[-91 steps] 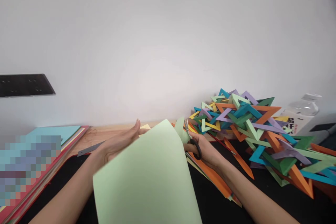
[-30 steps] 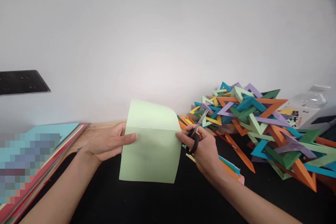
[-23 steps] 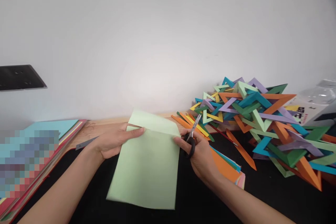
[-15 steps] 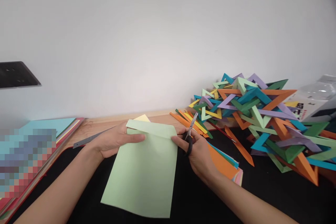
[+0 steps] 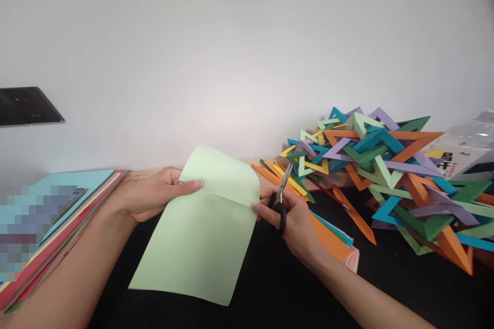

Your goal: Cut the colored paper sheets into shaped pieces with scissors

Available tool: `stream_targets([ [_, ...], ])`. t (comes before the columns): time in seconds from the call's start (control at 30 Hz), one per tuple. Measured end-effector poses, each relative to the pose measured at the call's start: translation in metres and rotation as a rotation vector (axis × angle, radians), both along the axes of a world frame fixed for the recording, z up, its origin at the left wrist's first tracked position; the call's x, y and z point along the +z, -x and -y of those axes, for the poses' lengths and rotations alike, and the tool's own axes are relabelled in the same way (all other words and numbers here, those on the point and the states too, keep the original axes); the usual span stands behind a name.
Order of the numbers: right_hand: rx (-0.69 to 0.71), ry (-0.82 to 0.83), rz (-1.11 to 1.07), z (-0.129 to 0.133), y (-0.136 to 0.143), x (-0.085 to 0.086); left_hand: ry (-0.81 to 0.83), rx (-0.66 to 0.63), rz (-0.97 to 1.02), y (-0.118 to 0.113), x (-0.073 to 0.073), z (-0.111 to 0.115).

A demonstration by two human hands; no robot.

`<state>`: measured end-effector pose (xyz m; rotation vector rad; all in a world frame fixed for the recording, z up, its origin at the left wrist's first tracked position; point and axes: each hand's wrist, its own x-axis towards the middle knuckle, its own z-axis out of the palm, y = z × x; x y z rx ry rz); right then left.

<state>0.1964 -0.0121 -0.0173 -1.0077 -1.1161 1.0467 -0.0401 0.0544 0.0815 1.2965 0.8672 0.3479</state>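
Observation:
A light green paper sheet hangs between my two hands, its upper part raised and bent along a crease that runs to the right edge. My left hand pinches the sheet's upper left edge, thumb on top. On the right edge near the crease, my right hand grips the paper with thumb and fingertips. The same hand also holds scissors with dark handles, their blades pointing up and away from the sheet.
Interlocked coloured paper shapes fill the right side, before a clear bottle. Paper strips and stacked orange paper lie near my right hand. A coloured paper stack is at left.
The sheet's upper flap has opened up and now stands taller. The lower end has swung left. My left hand has shifted slightly left and up, and the yellow paper behind is now hidden.

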Motion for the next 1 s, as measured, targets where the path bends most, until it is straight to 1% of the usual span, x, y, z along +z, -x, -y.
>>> stream_targets([
  [0.13, -0.025, 0.015, 0.019, 0.002, 0.001, -0.001, -0.002, 0.018, 0.028, -0.002, -0.002, 0.001],
  [0.23, -0.028, 0.01, 0.009, 0.002, 0.001, -0.002, -0.014, 0.011, -0.012, -0.002, -0.002, 0.001],
  [0.37, -0.001, 0.03, 0.001, 0.001, 0.002, -0.003, -0.011, 0.044, 0.018, -0.001, -0.001, 0.0],
  [0.6, 0.003, 0.072, -0.011, 0.002, 0.004, 0.0, 0.182, 0.059, 0.259, -0.001, -0.003, 0.0],
  [0.67, 0.0, 0.077, -0.013, 0.002, 0.004, 0.0, 0.237, 0.087, 0.263, -0.004, -0.003, 0.004],
  [0.73, 0.002, 0.087, -0.017, 0.002, 0.003, 0.001, 0.273, 0.107, 0.206, -0.009, -0.002, 0.009],
  [0.83, 0.025, 0.097, -0.025, 0.002, 0.004, 0.002, 0.25, 0.137, 0.13, -0.017, 0.003, 0.016],
  [1.0, 0.051, 0.122, -0.044, 0.003, 0.006, 0.003, 0.137, 0.218, 0.139, -0.024, 0.009, 0.022],
])
